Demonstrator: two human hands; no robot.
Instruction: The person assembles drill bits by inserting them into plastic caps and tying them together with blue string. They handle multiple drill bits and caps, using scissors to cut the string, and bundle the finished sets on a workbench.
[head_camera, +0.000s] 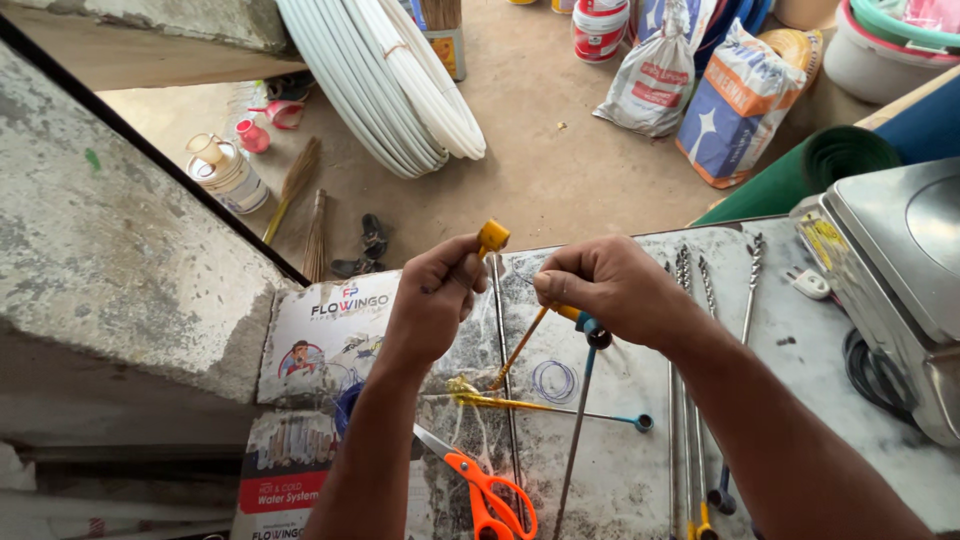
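The left hand (432, 300) is curled into a loose fist around a thin rod, and the rod's yellow cap (492, 237) sticks up just above the thumb. The right hand (612, 288) is pinched shut on the end of a second rod (520, 347) with an orange-yellow shaft, which slants down and left toward the worktop (620, 470); a small blue-and-black fitting (594, 332) hangs just under the knuckles. Both hands hover close together above the middle of the worktop, not touching each other.

Under them lie more thin rods (560, 408), crossing one another, one ending in a blue ring (644, 423). Orange-handled scissors (482, 490) lie near the front edge, just beside the left forearm. To the right, a row of long twisted drill bits (690, 330) runs away from the person, close along the right forearm (the tightest spot here). Further right sits a steel weighing scale (890, 270), with a black cable (868, 368) coiled at its base.

A printed cardboard sheet (325, 330) hangs over the worktop's left edge, beside a rough concrete slab (120, 250). Beyond the far edge the dirt floor (560, 160) opens out, with a coil of white pipe (385, 85), two sacks (700, 90), a green roll (810, 165), a broom (295, 185) and a tin (228, 175) around its margin.
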